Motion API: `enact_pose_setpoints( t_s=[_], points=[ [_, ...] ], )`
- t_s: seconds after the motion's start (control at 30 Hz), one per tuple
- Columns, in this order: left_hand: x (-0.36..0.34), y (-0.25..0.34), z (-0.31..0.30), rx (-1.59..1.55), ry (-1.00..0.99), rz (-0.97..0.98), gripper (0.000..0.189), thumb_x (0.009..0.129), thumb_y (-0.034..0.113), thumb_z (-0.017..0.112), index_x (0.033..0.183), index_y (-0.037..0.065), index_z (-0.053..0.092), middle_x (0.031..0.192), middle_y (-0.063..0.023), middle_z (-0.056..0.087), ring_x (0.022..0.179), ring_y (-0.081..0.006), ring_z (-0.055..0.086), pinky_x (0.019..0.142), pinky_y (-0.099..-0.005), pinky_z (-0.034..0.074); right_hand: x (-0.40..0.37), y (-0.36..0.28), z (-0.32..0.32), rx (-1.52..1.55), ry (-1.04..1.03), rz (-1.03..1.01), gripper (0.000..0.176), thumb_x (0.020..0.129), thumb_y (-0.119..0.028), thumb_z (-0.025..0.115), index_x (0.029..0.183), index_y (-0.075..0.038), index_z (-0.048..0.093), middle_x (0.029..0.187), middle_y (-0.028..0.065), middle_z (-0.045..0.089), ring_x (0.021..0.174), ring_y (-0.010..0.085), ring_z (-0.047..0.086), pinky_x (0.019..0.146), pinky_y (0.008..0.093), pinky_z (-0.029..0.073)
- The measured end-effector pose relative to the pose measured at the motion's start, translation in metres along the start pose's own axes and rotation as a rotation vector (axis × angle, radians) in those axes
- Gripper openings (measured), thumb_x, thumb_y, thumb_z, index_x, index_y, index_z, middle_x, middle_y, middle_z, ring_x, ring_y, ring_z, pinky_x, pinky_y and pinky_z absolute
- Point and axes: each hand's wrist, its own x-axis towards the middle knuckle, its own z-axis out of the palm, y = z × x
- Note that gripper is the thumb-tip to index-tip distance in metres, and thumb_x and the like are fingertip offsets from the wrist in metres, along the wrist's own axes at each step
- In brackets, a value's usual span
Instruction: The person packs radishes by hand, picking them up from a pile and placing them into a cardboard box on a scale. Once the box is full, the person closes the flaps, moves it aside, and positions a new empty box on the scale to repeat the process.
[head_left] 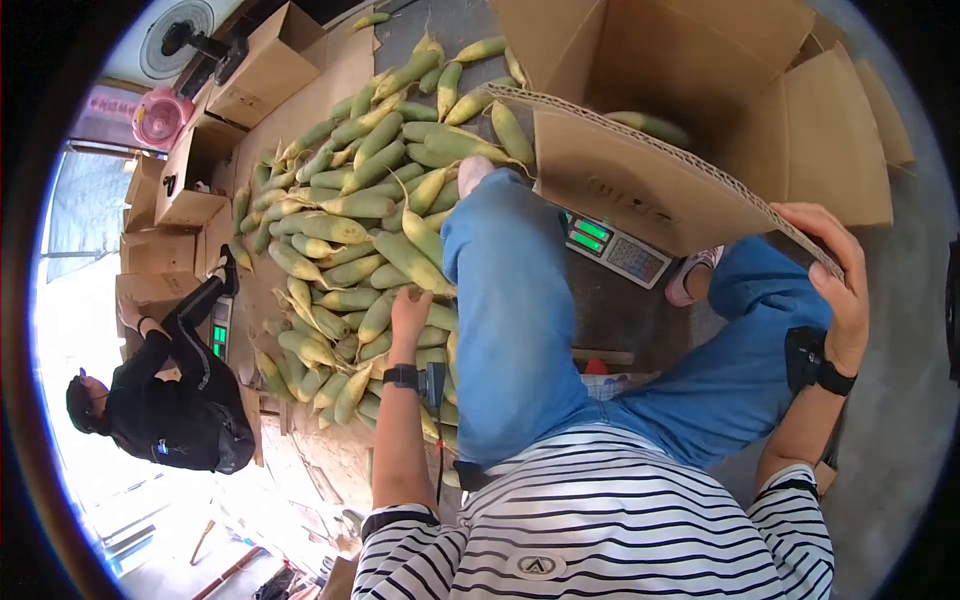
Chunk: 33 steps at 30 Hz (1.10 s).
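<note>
My left hand (408,314) reaches down onto a wide heap of green radishes (345,230), its short-looking fingers slightly apart and touching the radishes around it. No radish is visibly lifted in it. On the other side, my right hand (835,262) is closed over the edge of a flap of an open cardboard box (640,180), thumb on one face and fingers on the other. Inside that box lies one green radish (650,127). The box stands at a digital scale (618,250) with lit green displays, part of which the flap covers.
My blue-jeaned knees are spread around the scale. At the left, a person in black (170,390) sits beside another scale (219,335) with a green display. Several cardboard boxes (160,250), a pink fan (162,118) and a large grey fan (178,38) stand along that side.
</note>
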Motion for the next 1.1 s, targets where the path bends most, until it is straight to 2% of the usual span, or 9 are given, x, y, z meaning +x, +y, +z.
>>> enact_pose_setpoints(
  t_s=[0.1, 0.23, 0.3, 0.43, 0.6, 0.73, 0.8, 1.03, 1.1],
  points=[
    [0.023, -0.055, 0.036, -0.110, 0.007, -0.338, 0.049, 0.076, 0.032, 0.073, 0.103, -0.006, 0.061, 0.103, -0.0233, 0.066, 0.093, -0.0319, 0.066, 0.083, -0.0382, 0.050, 0.000, 0.003, -0.001, -0.021, -0.030, -0.004, 0.065, 0.076, -0.046, 0.057, 0.113, 0.008, 0.060, 0.117, 0.0199, 0.058, 0.111, 0.0279, 0.056, 0.096, 0.0333, 0.039],
    [0.048, -0.069, 0.068, -0.191, 0.074, -0.418, 0.051, 0.077, 0.032, 0.075, 0.108, -0.005, 0.058, 0.099, -0.0187, 0.067, 0.088, -0.0320, 0.065, 0.079, -0.0400, 0.051, -0.003, -0.004, 0.005, -0.075, -0.084, 0.014, 0.080, 0.075, -0.061, 0.058, 0.115, 0.008, 0.058, 0.119, 0.0219, 0.057, 0.111, 0.0290, 0.055, 0.096, 0.0341, 0.039],
    [0.058, -0.069, 0.074, -0.551, -0.106, -0.709, 0.055, 0.078, 0.031, 0.075, 0.116, -0.001, 0.052, 0.099, -0.0142, 0.063, 0.089, -0.0306, 0.062, 0.074, -0.0427, 0.051, -0.003, -0.010, 0.008, -0.099, -0.124, 0.015, 0.085, 0.074, -0.068, 0.057, 0.114, 0.007, 0.060, 0.119, 0.0220, 0.057, 0.110, 0.0303, 0.056, 0.095, 0.0357, 0.040],
    [0.069, -0.070, 0.085, -0.671, 0.011, -0.819, 0.055, 0.080, 0.030, 0.074, 0.118, 0.003, 0.046, 0.110, -0.0132, 0.056, 0.095, -0.0261, 0.058, 0.074, -0.0417, 0.051, 0.006, -0.024, 0.009, -0.257, -0.220, -0.019, 0.066, 0.083, -0.056, 0.055, 0.108, 0.005, 0.063, 0.116, 0.0204, 0.058, 0.104, 0.0323, 0.058, 0.091, 0.0366, 0.043],
    [0.037, -0.031, 0.025, -0.917, -0.138, -0.679, 0.038, 0.089, 0.034, 0.063, 0.109, 0.003, 0.054, 0.091, -0.0084, 0.059, 0.079, -0.0203, 0.058, 0.065, -0.0350, 0.050, 0.006, -0.046, 0.027, -0.345, 0.047, 0.044, 0.045, 0.089, -0.035, 0.053, 0.107, 0.004, 0.063, 0.113, 0.0183, 0.059, 0.101, 0.0309, 0.059, 0.089, 0.0337, 0.044],
    [-0.003, 0.002, -0.021, -1.149, -0.114, -0.595, 0.035, 0.091, 0.037, 0.061, 0.102, 0.005, 0.056, 0.083, -0.0062, 0.059, 0.069, -0.0157, 0.058, 0.057, -0.0261, 0.050, -0.011, -0.060, 0.032, -0.727, 0.407, -0.296, 0.033, 0.086, -0.022, 0.058, 0.107, 0.003, 0.064, 0.113, 0.0166, 0.060, 0.096, 0.0305, 0.060, 0.086, 0.0343, 0.048],
    [-0.026, 0.028, -0.042, -1.025, -0.117, -0.499, 0.038, 0.092, 0.038, 0.060, 0.105, 0.003, 0.058, 0.081, -0.0050, 0.062, 0.067, -0.0139, 0.059, 0.056, -0.0234, 0.050, -0.031, -0.067, 0.035, -0.451, 0.418, -0.835, 0.034, 0.085, -0.019, 0.058, 0.113, 0.002, 0.061, 0.116, 0.0159, 0.060, 0.092, 0.0301, 0.063, 0.080, 0.0361, 0.052],
    [-0.066, 0.181, -0.113, -0.880, 0.060, 0.060, 0.037, 0.096, 0.028, 0.055, 0.119, -0.001, 0.053, 0.104, -0.0061, 0.059, 0.083, -0.0125, 0.057, 0.073, -0.0260, 0.047, -0.068, -0.140, 0.041, 0.366, 0.586, -1.260, 0.022, 0.087, -0.012, 0.058, 0.107, -0.006, 0.064, 0.096, 0.0033, 0.064, 0.088, 0.0149, 0.061, 0.076, 0.0287, 0.051],
    [-0.072, 0.239, -0.129, -0.732, 0.131, 0.265, 0.037, 0.096, 0.029, 0.053, 0.118, -0.001, 0.055, 0.099, -0.0042, 0.058, 0.080, -0.0111, 0.053, 0.072, -0.0253, 0.044, -0.070, -0.147, 0.041, 0.340, 0.581, -1.251, 0.023, 0.087, -0.013, 0.058, 0.109, -0.006, 0.063, 0.098, 0.0040, 0.063, 0.088, 0.0156, 0.061, 0.076, 0.0291, 0.051]
  ],
)
